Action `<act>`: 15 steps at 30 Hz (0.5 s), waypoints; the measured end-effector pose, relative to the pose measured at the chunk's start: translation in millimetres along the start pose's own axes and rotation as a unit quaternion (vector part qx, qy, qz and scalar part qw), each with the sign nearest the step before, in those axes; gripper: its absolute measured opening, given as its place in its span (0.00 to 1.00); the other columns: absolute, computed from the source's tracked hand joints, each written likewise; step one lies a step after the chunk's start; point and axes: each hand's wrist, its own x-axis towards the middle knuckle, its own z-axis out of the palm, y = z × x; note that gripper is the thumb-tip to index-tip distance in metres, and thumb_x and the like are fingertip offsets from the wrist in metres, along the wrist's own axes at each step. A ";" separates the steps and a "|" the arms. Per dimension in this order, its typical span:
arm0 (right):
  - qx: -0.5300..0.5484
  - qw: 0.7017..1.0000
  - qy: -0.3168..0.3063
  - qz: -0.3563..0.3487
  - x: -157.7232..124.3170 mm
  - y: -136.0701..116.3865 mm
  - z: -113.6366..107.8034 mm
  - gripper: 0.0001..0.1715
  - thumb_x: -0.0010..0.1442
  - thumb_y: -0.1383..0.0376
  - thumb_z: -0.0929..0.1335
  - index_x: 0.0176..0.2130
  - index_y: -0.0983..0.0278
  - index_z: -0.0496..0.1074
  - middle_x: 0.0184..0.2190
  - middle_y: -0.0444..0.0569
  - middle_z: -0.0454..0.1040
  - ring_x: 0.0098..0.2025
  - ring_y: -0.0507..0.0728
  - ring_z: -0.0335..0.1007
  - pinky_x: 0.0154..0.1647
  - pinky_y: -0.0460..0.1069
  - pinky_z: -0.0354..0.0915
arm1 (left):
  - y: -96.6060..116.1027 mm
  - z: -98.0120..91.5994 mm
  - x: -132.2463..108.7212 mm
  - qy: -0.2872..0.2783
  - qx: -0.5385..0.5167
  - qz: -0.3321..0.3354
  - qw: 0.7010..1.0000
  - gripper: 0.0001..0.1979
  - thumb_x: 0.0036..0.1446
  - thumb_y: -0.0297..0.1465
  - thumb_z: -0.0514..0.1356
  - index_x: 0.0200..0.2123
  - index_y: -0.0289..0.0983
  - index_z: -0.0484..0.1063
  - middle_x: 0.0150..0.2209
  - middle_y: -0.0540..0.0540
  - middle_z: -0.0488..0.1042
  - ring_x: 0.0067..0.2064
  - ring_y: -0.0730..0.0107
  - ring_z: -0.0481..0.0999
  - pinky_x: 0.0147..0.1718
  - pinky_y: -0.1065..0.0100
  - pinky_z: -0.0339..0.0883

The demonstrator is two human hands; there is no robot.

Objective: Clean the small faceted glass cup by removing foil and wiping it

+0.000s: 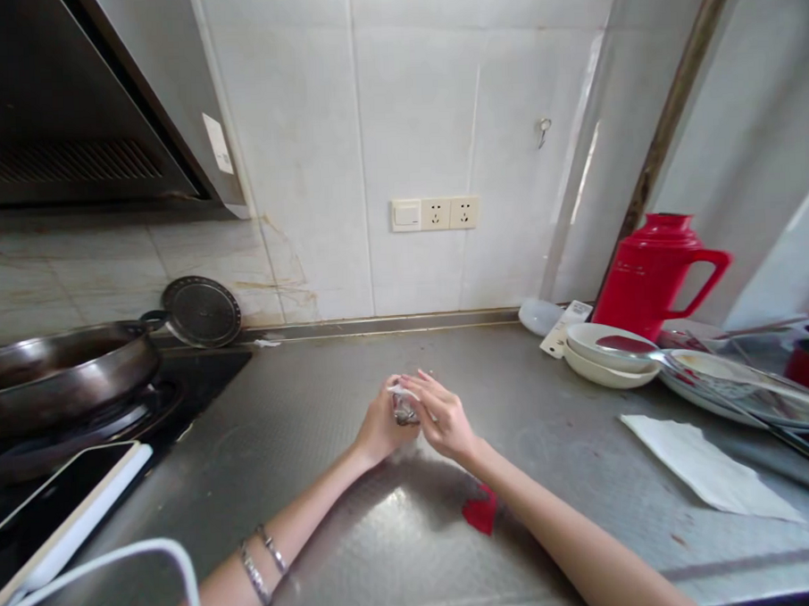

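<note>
A pale tiled wall (pixel 303 129) fills the back, bearing the switch-and-socket panel (pixel 435 214) from which all places here are told. Below the panel, a steel counter (pixel 302 415) runs toward the viewer. Up and left of the panel juts a dark range hood (pixel 67 112); down and left of it, a steel pan (pixel 65 367) stands on a black stove (pixel 206 374). Right of and somewhat lower than the panel is a red flask (pixel 638 284), with a plate (pixel 703 384) and stacked pale bowls (pixel 612 374) just in front of it. Far down-left of the panel lies a phone-like device (pixel 58 515), a white cable (pixel 140 549) beside it; nearer the panel on that side, a round dark disc (pixel 202 312) leans against the wall. Down-right of the panel lies a white paper sheet (pixel 710 466). Below the panel, the left hand (pixel 381 422) curls its fingers around a small shiny object (pixel 404 408), too blurred to identify; the right hand (pixel 450 417) lays slightly bent fingers over its right side and a bit of white material, and whether they grip cannot be told. Lower still beneath the panel lies a red scrap (pixel 481 510).
</note>
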 end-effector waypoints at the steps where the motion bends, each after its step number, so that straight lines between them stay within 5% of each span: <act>1: -0.004 0.999 -0.022 -0.033 -0.2 -1.4 0.5 0.20 0.64 0.71 0.59 0.53 0.62 0.68 0.48 0.53 0.76 0.55 0.58 0.69 0.61 0.61 0.61 | -0.4 0.2 0.3 -0.003 0.007 0.006 1.000 0.31 0.42 0.26 0.65 0.51 0.34 0.61 0.49 0.39 0.71 0.47 0.59 0.75 0.46 0.62 0.69; 6: -0.006 0.996 -0.042 -0.079 3.0 0.1 -3.0 0.20 0.64 0.72 0.59 0.53 0.64 0.68 0.47 0.54 0.76 0.56 0.58 0.68 0.60 0.61 0.61 | 4.4 0.9 1.3 0.001 0.040 0.011 0.999 0.29 0.42 0.27 0.65 0.51 0.35 0.64 0.52 0.38 0.70 0.52 0.56 0.72 0.51 0.59 0.66; 11: 0.010 0.999 0.017 0.041 5.6 12.6 -10.1 0.16 0.66 0.67 0.59 0.42 0.62 0.74 0.41 0.50 0.79 0.45 0.57 0.76 0.58 0.59 0.64 | 4.8 3.2 -3.6 0.004 0.001 -0.010 1.000 0.35 0.39 0.25 0.67 0.53 0.38 0.60 0.47 0.43 0.73 0.45 0.62 0.75 0.45 0.61 0.69; 15: -0.025 0.986 0.048 0.156 4.0 23.8 -10.0 0.21 0.65 0.60 0.60 0.27 0.64 0.75 0.28 0.51 0.80 0.28 0.56 0.77 0.37 0.49 0.73 | 1.3 4.1 -7.3 -0.005 -0.011 -0.041 0.999 0.42 0.37 0.25 0.69 0.56 0.39 0.56 0.46 0.43 0.73 0.43 0.63 0.76 0.44 0.62 0.70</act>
